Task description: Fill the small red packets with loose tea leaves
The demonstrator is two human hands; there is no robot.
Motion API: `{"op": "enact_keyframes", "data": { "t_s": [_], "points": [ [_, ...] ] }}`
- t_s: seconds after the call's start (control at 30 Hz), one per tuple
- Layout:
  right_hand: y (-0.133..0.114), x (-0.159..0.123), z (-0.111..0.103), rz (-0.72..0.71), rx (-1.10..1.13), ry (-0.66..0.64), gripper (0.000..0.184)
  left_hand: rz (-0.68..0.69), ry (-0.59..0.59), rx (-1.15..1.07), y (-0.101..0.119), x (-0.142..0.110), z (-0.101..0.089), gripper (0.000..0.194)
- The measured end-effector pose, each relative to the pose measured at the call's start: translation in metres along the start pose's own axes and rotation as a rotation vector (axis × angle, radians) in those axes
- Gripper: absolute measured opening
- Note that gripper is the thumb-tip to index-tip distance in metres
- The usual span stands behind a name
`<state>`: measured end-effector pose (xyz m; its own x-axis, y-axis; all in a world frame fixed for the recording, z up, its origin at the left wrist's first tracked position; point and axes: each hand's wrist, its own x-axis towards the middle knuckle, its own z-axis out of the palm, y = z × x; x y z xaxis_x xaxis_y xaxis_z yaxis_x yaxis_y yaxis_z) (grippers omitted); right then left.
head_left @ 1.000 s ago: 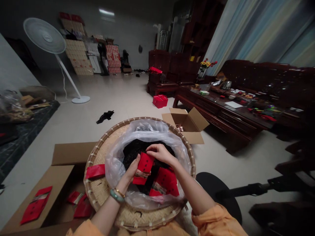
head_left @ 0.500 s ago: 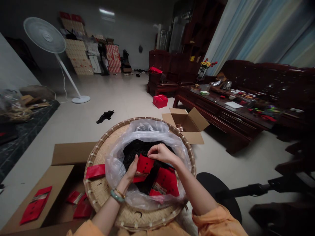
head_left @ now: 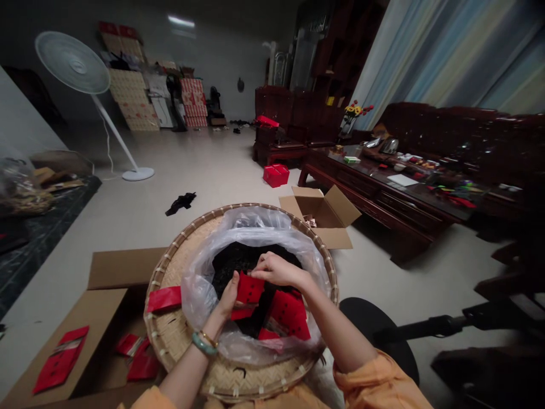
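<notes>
L hand (head_left: 229, 296): grip closed on a red packet (head_left: 250, 288), thumb along its L edge.
R hand (head_left: 276, 269): fingertips bunched at pkt's top edge; can't tell if they're pinching it.
Held pkt: over dark contents (head_left: 225, 264) of the clear plastic bag (head_left: 196, 287).
Bag: more red pkts (head_left: 293, 311) in it, R of the held one.
Tray (head_left: 170, 336): round, woven, under bag; 1 red pkt (head_left: 164, 299) by L rim.
Carton (head_left: 128, 267): open, L of tray, w/ red pkts inside & on flap.

Sleeves (head_left: 378, 380) are orange, the bangle (head_left: 203, 346) green, the bracelet (head_left: 209, 339) gold-coloured.
</notes>
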<state>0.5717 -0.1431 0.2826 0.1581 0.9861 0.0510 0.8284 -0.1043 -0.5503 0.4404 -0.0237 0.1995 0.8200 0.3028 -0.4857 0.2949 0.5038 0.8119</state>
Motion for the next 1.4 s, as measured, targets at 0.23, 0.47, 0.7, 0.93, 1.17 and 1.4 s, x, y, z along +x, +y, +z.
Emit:
{"op": "enact_keyframes", "data": {
  "t_s": [0.23,0.47,0.7,0.93,1.17,1.4],
  "points": [
    [-0.006,-0.009,0.0,-0.056,-0.1,0.114,0.03,-0.018,0.005,-0.041,0.009,-0.002,0.004,0.07],
    [0.012,-0.003,0.015,0.103,-0.148,0.349,0.026,-0.014,-0.265,-0.119,0.004,0.003,0.0,0.063],
    [0.02,-0.001,0.011,0.095,-0.098,0.347,0.027,0.119,-0.286,-0.045,0.002,0.002,0.005,0.058],
    [0.018,0.002,0.009,0.081,0.028,0.227,0.032,0.236,-0.219,0.142,-0.002,0.006,0.004,0.046],
    [0.003,-0.004,0.008,0.066,-0.089,0.306,0.014,0.283,-0.09,0.148,-0.005,0.011,0.002,0.049],
    [0.011,0.004,0.006,0.096,-0.024,0.294,0.014,0.264,-0.11,0.124,-0.005,0.012,0.007,0.048]
  ]
}}
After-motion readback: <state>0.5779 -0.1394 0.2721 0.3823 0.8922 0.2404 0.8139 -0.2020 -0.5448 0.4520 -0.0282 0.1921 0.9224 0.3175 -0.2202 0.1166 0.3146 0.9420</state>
